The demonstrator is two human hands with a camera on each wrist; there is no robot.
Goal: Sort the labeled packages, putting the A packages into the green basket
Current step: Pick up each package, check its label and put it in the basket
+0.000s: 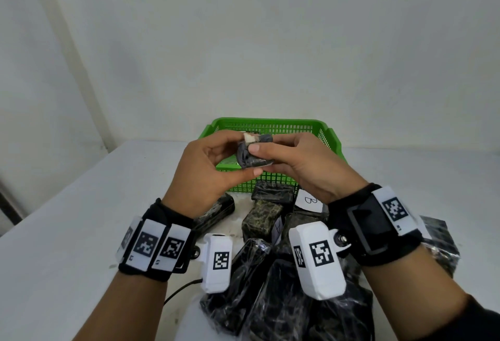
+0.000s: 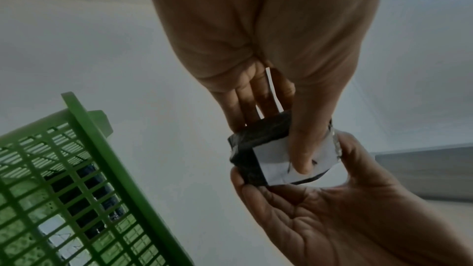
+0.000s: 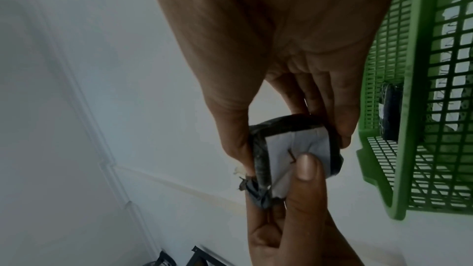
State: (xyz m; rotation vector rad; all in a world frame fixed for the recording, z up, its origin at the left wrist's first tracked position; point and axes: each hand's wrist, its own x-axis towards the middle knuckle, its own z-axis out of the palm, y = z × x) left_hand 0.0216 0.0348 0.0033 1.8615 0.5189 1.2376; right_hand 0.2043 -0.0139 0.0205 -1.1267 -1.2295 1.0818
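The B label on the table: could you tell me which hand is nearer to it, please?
Right. The right hand is raised just above the B label; the left hand is farther left.

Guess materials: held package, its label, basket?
Package: looks like glossy black plastic film, crinkled and light-catching; contents hidden. Label: matte white paper, creased, apparently pen-marked. Basket: rigid green moulded plastic, lattice walls. Left hand and right hand grip the package.
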